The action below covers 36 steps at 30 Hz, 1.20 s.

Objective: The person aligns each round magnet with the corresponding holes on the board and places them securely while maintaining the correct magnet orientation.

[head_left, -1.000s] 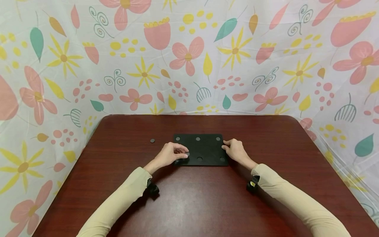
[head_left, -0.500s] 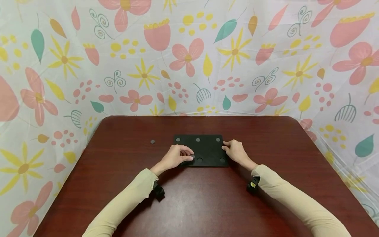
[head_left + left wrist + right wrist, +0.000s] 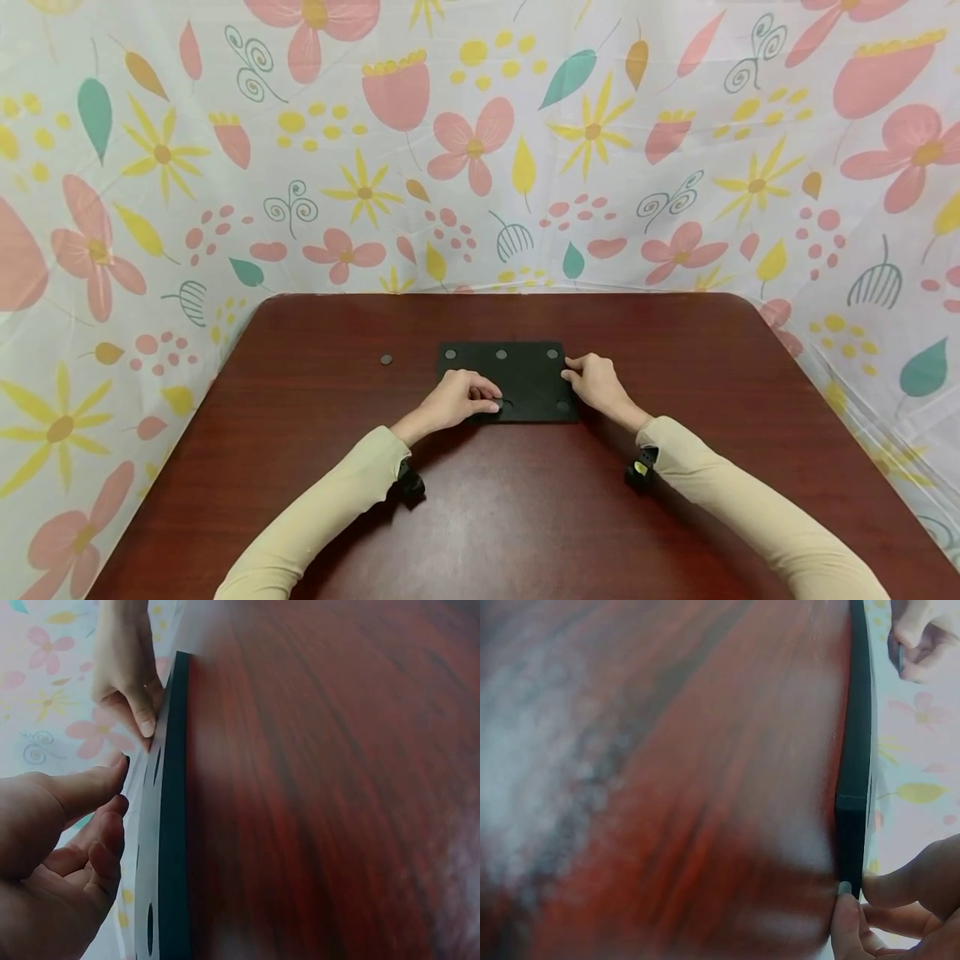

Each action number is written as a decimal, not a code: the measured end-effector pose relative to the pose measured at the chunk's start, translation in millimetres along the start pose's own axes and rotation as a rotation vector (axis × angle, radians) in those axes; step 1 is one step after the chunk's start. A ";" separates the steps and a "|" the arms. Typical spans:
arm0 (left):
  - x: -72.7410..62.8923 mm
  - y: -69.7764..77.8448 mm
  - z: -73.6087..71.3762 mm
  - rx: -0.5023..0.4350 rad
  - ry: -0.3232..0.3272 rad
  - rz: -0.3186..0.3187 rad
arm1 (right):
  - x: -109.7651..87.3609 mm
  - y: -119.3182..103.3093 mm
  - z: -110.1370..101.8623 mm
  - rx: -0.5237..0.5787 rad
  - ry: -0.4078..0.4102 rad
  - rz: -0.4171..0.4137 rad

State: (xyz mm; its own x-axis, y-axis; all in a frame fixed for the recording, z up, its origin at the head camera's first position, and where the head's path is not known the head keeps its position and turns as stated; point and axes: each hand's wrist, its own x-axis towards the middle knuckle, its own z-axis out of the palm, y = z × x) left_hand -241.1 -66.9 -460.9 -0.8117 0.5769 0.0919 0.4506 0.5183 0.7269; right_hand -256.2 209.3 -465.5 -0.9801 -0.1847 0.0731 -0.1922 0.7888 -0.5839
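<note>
A flat black board [image 3: 532,381] lies on the table, with round grey spots [image 3: 501,354] along its far row and darker round hollows [image 3: 562,406] along its near row. Over the near row, my left hand [image 3: 459,398] pinches a small dark disc [image 3: 901,657] between thumb and fingertips, held just above the board by the middle hollow. My right hand [image 3: 597,385] grips the board's right edge, thumb on top and a finger against the side. The near left corner of the board is hidden behind my left hand.
Another small grey disc [image 3: 386,360] lies on the dark red wooden table [image 3: 510,508], left of the board. Behind the table hangs a flower-patterned cloth [image 3: 480,208]. Each wrist wears a black camera [image 3: 412,486].
My left hand has moved to the right along the board's near row with the disc in its fingers, more slowly at the end. The right hand keeps its hold on the edge.
</note>
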 end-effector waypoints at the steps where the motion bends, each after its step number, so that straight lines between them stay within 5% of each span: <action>1: 0.8 0.4 0.9 0.004 -0.004 0.002 | -0.3 -0.2 -0.2 -0.001 -0.001 0.000; 13: 6.3 0.8 9.1 0.056 -0.021 -0.029 | -0.5 1.9 1.2 -0.004 0.008 -0.001; 36: 15.2 10.5 16.6 -0.027 0.053 -0.155 | 1.2 1.2 0.6 -0.011 0.023 -0.012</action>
State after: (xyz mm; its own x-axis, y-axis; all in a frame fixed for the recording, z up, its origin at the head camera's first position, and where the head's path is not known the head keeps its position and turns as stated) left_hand -242.6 -42.2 -463.1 -0.8895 0.4569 0.0120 0.3088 0.5814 0.7528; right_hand -257.6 209.7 -466.7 -0.9786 -0.1806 0.0981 -0.2039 0.7933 -0.5736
